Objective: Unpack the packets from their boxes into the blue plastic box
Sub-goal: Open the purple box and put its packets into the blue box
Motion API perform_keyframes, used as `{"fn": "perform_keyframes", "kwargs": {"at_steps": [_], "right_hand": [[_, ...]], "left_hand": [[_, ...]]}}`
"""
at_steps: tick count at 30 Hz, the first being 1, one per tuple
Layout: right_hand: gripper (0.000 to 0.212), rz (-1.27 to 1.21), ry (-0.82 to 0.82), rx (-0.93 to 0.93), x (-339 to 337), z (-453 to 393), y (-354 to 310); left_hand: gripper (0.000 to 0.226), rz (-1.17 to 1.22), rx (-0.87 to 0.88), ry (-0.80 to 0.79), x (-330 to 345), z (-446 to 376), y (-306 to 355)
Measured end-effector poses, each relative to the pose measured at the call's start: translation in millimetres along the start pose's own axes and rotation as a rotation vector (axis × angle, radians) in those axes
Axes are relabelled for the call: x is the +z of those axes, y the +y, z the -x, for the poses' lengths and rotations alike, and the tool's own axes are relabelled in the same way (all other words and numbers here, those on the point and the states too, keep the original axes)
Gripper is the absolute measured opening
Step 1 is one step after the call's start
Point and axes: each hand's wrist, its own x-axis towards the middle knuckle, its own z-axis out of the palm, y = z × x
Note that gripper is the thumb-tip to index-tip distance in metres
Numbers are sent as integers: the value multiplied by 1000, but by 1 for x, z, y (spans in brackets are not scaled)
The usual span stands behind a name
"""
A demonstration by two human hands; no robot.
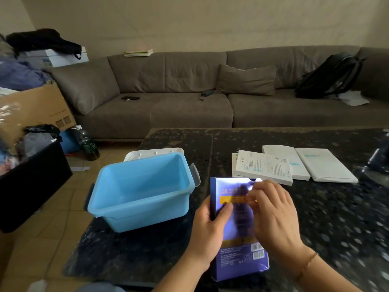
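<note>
A flat purple box (237, 232) with an orange band and barcodes is held over the dark speckled table (336, 218). My left hand (210, 230) grips its left edge, thumb lying across the face. My right hand (273, 216) holds the right side, its fingers curled on the box's upper face near the top opening. To the left stands the blue plastic box (117, 199), open, with nothing inside. Several flat white boxes (294, 165) lie on the table behind my hands.
A white lid (151, 153) lies behind the blue box. A grey sofa (210, 95) runs along the back with a backpack (330, 76). Left of the table are a black bin (35, 180), a cardboard carton (35, 108) and a bottle (87, 142) on the tiled floor.
</note>
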Motion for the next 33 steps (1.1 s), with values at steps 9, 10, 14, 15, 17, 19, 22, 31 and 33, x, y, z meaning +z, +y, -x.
{"fn": "perform_keyframes", "kwargs": {"at_steps": [9, 10, 14, 15, 17, 19, 22, 31, 33], "right_hand": [[10, 131, -2, -377, -19, -4, 4], [9, 157, -13, -395, -20, -6, 5], [9, 250, -65, -475, -24, -9, 6], [9, 265, -69, -491, -26, -11, 6], [13, 292, -70, -524, -29, -15, 5], [16, 313, -74, -559, -32, -19, 5], [17, 303, -78, -577, -33, -23, 7], [12, 45, -58, -340, -33, -22, 13], [19, 52, -71, -362, -32, -22, 13]], "left_hand": [[35, -166, 63, 45, 3, 3, 3], [33, -182, 76, 45, 4, 4, 3], [16, -214, 106, 23, 5, 7, 6], [14, -218, 108, 16, 5, 8, 7], [10, -228, 111, 2, 6, 9, 9], [9, -236, 115, -14, 7, 10, 10], [8, -231, 122, -15, 8, 10, 12], [29, -184, 62, 9, 4, 9, 11], [35, -187, 54, 8, 3, 8, 10]]}}
